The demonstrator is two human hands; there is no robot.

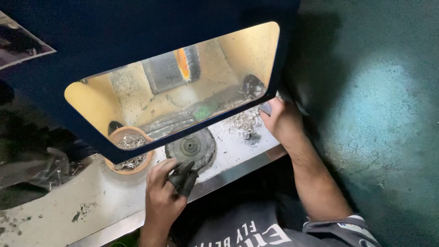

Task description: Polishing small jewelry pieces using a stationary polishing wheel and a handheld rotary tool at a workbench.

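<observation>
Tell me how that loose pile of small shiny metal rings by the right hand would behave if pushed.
The pile of small silver metal rings lies loose on the pale worktop, so it would probably scatter rather than slide as one. Being round, single rings may roll off. They look thin and smooth, so likely light and slippery under the right hand, whose fingers are near them.
</observation>
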